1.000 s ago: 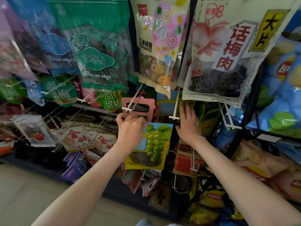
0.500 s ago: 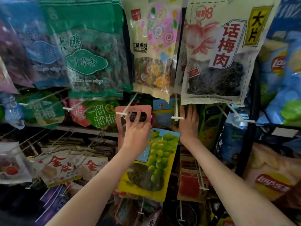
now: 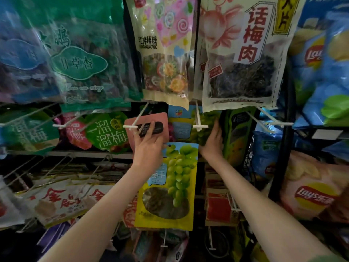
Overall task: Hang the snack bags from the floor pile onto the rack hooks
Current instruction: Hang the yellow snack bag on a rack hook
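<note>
Left hand [image 3: 149,150] pinches flat pink snack bag with black label [image 3: 164,118] at white rack hook [image 3: 130,126]; yellow grape-print bag [image 3: 170,186] just below. Right hand [image 3: 212,143] among hanging grape bags [image 3: 209,118], fingers hidden, grip unclear.

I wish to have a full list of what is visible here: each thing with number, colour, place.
yellow grape bag: one, yellow, centre, held at its top by the left hand.
pink bag: one, pink with black label, just above it.
white hooks: several, white, middle row.
large bags: four or more, green, blue, cream, white, top row.
green bags: at least two, green, middle row left.
blue chip bag: one, blue, upper right.
pink chip bag: one, pinkish, lower right.
left hand: one, centre, fingertips on the pink bag.
right hand: one, right of centre, touching hung bags.
</note>
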Motion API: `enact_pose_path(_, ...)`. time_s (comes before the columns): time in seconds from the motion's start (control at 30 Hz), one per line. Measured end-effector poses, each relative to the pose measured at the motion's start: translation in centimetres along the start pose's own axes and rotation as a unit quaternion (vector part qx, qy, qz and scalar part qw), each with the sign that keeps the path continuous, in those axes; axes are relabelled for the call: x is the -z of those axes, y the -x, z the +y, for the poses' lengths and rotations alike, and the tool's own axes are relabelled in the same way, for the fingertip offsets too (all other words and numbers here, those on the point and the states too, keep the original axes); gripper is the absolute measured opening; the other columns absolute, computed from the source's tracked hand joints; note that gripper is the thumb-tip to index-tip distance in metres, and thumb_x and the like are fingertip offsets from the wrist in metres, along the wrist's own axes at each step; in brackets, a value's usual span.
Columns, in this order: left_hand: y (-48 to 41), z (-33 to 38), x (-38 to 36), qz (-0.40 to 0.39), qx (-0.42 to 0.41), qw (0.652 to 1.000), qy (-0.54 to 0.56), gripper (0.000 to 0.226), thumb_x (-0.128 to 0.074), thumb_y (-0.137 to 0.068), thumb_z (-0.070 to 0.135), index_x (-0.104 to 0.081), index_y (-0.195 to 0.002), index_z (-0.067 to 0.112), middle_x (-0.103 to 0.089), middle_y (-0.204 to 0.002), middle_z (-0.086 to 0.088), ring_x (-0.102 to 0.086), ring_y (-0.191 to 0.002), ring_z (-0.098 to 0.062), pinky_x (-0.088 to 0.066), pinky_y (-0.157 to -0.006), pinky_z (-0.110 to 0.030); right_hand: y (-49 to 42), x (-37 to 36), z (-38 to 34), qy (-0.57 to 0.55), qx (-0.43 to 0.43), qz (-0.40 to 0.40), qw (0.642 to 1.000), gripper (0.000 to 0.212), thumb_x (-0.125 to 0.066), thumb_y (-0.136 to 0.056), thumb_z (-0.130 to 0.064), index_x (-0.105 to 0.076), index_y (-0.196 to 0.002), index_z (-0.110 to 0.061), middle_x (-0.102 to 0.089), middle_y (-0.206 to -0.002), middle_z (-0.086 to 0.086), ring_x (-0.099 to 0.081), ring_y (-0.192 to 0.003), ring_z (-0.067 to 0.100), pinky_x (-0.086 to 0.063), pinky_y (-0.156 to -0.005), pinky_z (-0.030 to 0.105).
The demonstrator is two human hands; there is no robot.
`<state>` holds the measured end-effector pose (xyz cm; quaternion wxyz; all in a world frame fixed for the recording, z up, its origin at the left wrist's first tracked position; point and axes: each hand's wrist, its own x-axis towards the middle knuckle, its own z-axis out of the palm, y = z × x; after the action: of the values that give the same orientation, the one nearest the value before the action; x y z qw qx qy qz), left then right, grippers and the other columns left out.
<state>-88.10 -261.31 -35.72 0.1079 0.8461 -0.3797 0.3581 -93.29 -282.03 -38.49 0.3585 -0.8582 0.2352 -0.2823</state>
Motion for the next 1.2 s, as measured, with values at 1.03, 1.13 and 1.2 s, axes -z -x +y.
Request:
enact_pose_path(1.03,2.9,3.9,11.2,-0.022,0.061,0.974,0.218,0.02,-0.056,-0.083,0.025,-0.07,-0.076,0.013,-0.07,-0.083,0.001,-0.055,-0.088,-0.01,-0.027,-0.091,-0.023,10.8,13.1,-3.0,-0.348,-0.126,-0.168,0.914,0.031,-0.05,-0.092,-0.001,-0.064,-0.101,-0.027,-0.069,-0.101,-0.007,-0.066,-0.095,0.015,-0.053,-0.086,0.036)
enact_pose_path(1.13,2.9,4.9,12.3,0.027,0.076,0.972,0.22,0.021,-0.058,-0.082,0.024,-0.071,-0.074,0.009,-0.07,-0.082,-0.005,-0.053,-0.095,-0.01,-0.025,-0.095,-0.022,11.5,13.9,-3.4,-0.374,-0.133,-0.202,0.895,0.029,-0.05,-0.092,0.0,-0.063,-0.106,-0.022,-0.069,-0.105,-0.002,-0.066,-0.098,0.019,-0.054,-0.085,0.036)
enact_pose_path(1.2,3.2,5.3,12.7,0.045,0.083,0.972,0.214,0.019,-0.059,-0.083,0.023,-0.071,-0.075,0.01,-0.071,-0.082,-0.003,-0.054,-0.1,-0.011,-0.024,-0.1,-0.023,12.0,14.2,-3.5,-0.38,-0.141,-0.231,0.885,0.029,-0.049,-0.093,0.001,-0.062,-0.11,-0.019,-0.07,-0.106,-0.003,-0.067,-0.098,0.017,-0.055,-0.084,0.033)
